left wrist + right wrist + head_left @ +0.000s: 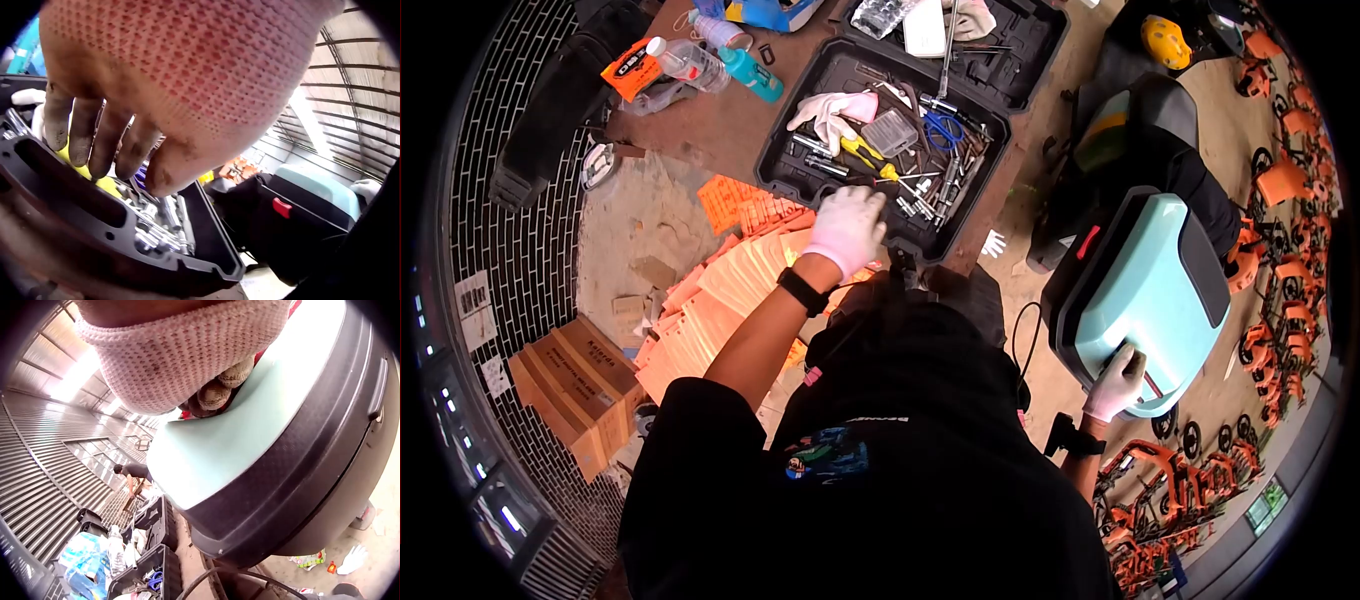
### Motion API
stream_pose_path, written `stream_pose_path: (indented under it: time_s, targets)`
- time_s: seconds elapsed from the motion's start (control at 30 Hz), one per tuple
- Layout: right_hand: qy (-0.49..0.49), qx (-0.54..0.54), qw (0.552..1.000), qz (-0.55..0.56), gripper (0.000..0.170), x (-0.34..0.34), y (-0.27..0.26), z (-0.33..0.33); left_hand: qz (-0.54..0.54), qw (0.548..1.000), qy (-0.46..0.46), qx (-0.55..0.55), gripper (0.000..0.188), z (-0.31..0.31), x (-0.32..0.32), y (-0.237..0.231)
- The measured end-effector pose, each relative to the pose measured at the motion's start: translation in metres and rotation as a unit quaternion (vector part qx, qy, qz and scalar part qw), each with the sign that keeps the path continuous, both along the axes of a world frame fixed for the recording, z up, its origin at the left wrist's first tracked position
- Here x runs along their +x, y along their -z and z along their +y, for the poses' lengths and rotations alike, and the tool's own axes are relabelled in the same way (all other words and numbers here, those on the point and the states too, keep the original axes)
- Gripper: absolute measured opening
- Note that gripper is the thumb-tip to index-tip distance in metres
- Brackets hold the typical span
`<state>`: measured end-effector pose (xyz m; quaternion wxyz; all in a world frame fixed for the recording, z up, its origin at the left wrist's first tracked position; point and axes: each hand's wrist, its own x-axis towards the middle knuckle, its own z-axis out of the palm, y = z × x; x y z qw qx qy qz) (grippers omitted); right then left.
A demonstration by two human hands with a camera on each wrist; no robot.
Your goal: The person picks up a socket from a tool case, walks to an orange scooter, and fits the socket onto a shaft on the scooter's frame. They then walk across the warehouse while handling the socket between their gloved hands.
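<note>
My gloved left hand (848, 225) hangs over the near rim of an open black toolbox (775, 150), fingers loosely extended and nothing held. Inside lie a spare glove (825, 115), a clear plastic case (890, 133), a yellow-handled tool (862, 155), a blue-handled tool (941, 132) and several metal sockets (153, 231). To the right stands a black top case with a mint lid (1140, 290) and a red latch (282, 207). My gloved right hand (1118, 385) grips the lid's end beside a red strip, fingertips (214, 395) curled in against the edge.
Orange sheets (730, 290) are piled left of my body, near a cardboard box (580, 385). Bottles (750, 75) stand on the brown table. A loose cable (1025, 345) hangs by the top case. Rows of orange bikes (1180, 490) fill the right side; another person (134, 475) is behind.
</note>
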<state>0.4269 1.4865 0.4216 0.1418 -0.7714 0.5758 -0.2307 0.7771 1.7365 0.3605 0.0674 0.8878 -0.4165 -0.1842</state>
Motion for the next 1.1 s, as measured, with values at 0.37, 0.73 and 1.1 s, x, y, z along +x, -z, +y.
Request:
stream_pose_path:
  time_s: [0.37,0.73,1.1]
  targets:
    - [-0.001,-0.027,1.000,-0.005,0.020,0.002,0.003,0.002,-0.004,0.970,0.243,-0.026,0.048,-0.058,-0.009,0.039]
    - [-0.007,-0.048,0.999,0.005,0.018,-0.002,0.007,0.000,-0.055,0.973,0.192,0.114,0.051,-0.040,0.032,0.034]
    - [-0.012,-0.031,0.999,0.004,0.018,0.000,0.004,0.001,-0.093,0.994,0.034,0.041,0.048,-0.013,0.048,0.041]
